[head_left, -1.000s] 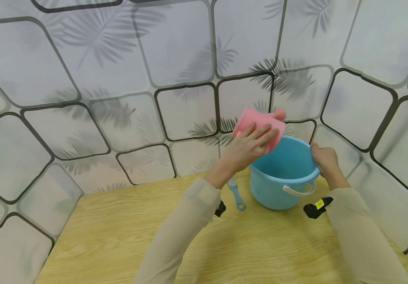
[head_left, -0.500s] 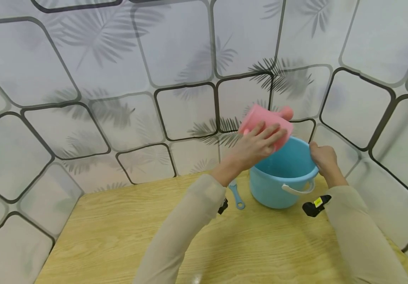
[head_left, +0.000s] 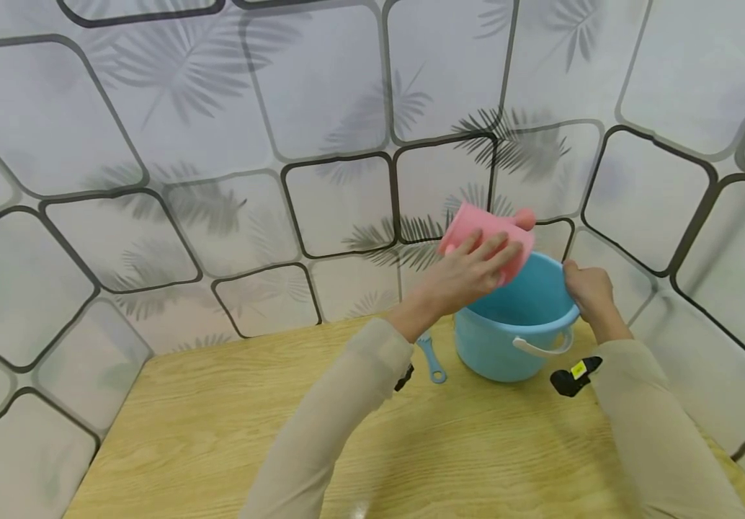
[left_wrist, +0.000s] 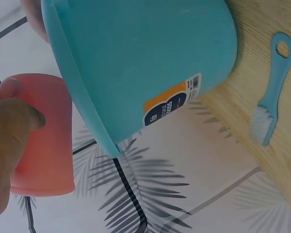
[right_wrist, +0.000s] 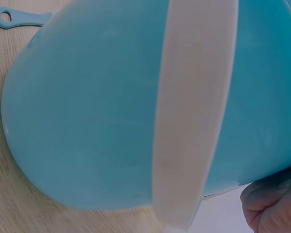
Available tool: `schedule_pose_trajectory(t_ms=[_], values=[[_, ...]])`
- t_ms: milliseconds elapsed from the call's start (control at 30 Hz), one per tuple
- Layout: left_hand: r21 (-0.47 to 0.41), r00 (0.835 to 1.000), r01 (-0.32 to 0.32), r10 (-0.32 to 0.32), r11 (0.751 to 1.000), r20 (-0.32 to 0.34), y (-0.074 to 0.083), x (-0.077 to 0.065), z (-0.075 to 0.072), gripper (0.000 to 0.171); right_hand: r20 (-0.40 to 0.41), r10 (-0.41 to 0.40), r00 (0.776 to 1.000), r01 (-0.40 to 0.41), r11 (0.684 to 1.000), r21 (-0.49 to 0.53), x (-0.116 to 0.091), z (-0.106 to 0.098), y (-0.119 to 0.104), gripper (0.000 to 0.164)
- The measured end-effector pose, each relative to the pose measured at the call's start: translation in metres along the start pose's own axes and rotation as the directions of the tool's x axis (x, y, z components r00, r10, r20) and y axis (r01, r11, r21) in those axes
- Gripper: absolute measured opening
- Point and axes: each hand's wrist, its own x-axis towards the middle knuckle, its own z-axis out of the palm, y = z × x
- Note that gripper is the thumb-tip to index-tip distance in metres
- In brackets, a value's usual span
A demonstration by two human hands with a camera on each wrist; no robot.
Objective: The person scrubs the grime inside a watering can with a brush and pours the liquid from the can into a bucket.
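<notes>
My left hand (head_left: 466,277) holds a pink cup (head_left: 489,231) on its side above the left part of the bucket, fingers spread across its wall. A stubby round-ended piece sticks out of the cup at the upper right. In the left wrist view, my thumb presses on the cup (left_wrist: 48,150), just outside the bucket's rim. My right hand (head_left: 589,285) grips the right rim of the light blue bucket (head_left: 492,353). The bucket stands upright; its white handle (head_left: 544,349) hangs down at the front. Most of the bucket's floor is hidden.
A blue brush (head_left: 435,364) with white bristles lies on the wooden table (head_left: 230,432), left of the bucket. Patterned walls (head_left: 340,205) rise behind the table and along both sides. Black wrist cameras (head_left: 570,378) hang below the sleeves.
My left hand has carried the pink cup a little to the right, farther over the bucket, then slightly down. My right hand has stayed on the bucket's rim.
</notes>
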Motion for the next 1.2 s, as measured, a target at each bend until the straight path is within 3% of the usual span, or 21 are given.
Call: schedule_pose_trajectory(t_ms=[267, 600, 933, 1200], values=[[0.085, 0.996, -0.040, 0.046, 0.996, -0.070, 0.003, 0.001, 0.007, 0.042, -0.008, -0.012, 1.000, 0.012, 1.000, 0.000, 0.000, 0.001, 0.000, 0.061], [0.141, 0.989, -0.098, 0.113, 0.985, -0.100, 0.002, 0.001, 0.012, 0.048, -0.017, -0.001, 1.000, 0.001, 1.000, -0.002, -0.001, 0.001, -0.001, 0.059], [0.149, 0.986, -0.149, 0.158, 0.978, -0.050, 0.004, -0.001, 0.009, 0.045, -0.021, -0.015, 1.000, 0.015, 1.000, -0.009, -0.002, 0.000, 0.000, 0.053], [0.171, 0.987, -0.126, 0.141, 0.977, -0.078, 0.003, -0.002, 0.010, 0.044, -0.024, -0.021, 0.999, 0.021, 1.000, -0.003, -0.002, 0.001, 0.000, 0.053]])
